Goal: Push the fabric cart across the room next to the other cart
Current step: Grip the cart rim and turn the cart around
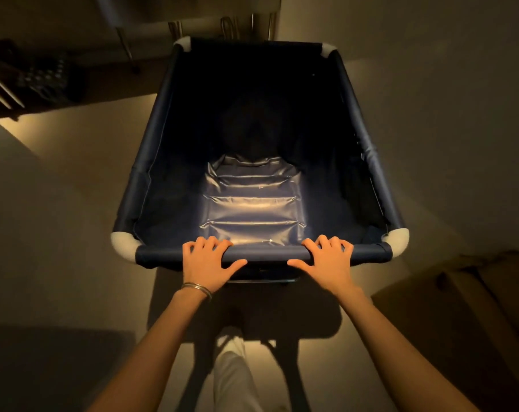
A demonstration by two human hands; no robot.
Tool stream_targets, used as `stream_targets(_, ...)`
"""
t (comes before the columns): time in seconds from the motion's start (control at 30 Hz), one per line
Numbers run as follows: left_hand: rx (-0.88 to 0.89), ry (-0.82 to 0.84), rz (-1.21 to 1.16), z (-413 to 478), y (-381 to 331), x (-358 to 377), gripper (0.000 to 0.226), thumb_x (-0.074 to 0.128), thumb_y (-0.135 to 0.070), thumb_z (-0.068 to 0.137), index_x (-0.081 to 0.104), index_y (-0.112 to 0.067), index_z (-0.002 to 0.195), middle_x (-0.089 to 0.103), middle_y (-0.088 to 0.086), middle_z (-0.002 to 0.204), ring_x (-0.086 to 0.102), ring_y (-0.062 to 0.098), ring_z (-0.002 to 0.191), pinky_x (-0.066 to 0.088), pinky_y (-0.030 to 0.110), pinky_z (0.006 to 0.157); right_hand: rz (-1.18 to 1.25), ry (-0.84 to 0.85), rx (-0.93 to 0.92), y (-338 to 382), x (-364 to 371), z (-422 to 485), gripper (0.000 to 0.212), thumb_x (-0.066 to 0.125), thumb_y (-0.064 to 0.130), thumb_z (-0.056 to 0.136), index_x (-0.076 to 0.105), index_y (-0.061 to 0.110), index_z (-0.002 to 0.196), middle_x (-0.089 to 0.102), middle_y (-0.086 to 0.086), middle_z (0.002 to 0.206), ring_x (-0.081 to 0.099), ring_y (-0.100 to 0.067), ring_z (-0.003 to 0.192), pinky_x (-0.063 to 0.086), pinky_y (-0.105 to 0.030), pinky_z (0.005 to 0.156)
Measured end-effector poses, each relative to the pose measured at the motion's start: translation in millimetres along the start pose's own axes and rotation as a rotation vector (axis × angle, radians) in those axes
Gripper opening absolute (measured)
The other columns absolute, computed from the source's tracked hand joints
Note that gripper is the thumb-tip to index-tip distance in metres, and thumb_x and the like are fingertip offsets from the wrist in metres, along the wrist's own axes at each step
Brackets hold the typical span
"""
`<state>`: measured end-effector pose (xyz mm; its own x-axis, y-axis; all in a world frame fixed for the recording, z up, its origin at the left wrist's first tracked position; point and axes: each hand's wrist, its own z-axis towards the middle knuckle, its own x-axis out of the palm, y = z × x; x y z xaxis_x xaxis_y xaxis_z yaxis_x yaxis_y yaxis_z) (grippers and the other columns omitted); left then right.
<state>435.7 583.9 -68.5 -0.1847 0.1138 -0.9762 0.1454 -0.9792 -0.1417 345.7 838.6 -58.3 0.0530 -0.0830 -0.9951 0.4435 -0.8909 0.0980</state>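
A dark blue fabric cart (151, 162) with white corner caps fills the middle of the head view, its bin empty and its shiny bottom catching light. My left hand (206, 261) grips the near rim bar left of centre, a thin bracelet on its wrist. My right hand (328, 260) grips the same bar right of centre. Both hands have fingers curled over the bar and thumbs under it. The other cart is not clearly in view.
The room is dim. A dark crate or rack (41, 75) stands at the far left. Metal legs of furniture (127, 46) stand beyond the cart's far end. A brown cardboard box (466, 304) sits on the floor at the right. A pale wall runs along the right.
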Motion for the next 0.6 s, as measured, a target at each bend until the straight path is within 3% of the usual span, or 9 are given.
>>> stream_targets(0.3,-0.047,-0.025,-0.013,-87.6,-41.6,-10.1,0.06,0.038,-0.076,0.073,0.067,-0.028,0.093,0.062,-0.003,0.082,0.054,0.021,0.075,0.031,0.035,0.07,0.031,-0.032,-0.081,-8.1,4.7,-79.9,0.073,0.016,0.083,0.074,0.062,0.032,0.098,0.059,0.002,0.087,0.052,-0.022,0.087,0.022,-0.038,0.08)
stream_targets(0.6,-0.122,-0.033,-0.014,-69.4,-55.8,-6.3,0.055,0.042,-0.074,0.075,0.067,-0.029,0.094,0.062,-0.004,0.084,0.053,0.02,0.078,0.029,0.034,0.07,0.002,-0.074,-0.185,-24.5,-1.5,-44.1,0.07,0.016,0.081,0.076,0.061,0.029,0.089,0.058,0.001,0.081,0.053,-0.023,0.08,0.02,-0.035,0.075)
